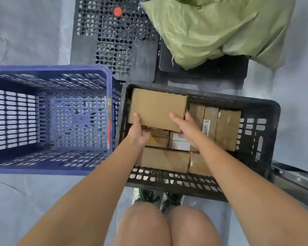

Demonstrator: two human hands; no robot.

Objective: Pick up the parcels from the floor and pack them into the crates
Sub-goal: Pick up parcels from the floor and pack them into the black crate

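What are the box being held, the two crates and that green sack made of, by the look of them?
The box looks like plain brown cardboard, matte, with a fold line. The blue crate and the black crate seem to be moulded plastic, from their slotted lattice walls and slight sheen. The green sack is probably woven plastic fabric: it creases shinily and frays at the edge.
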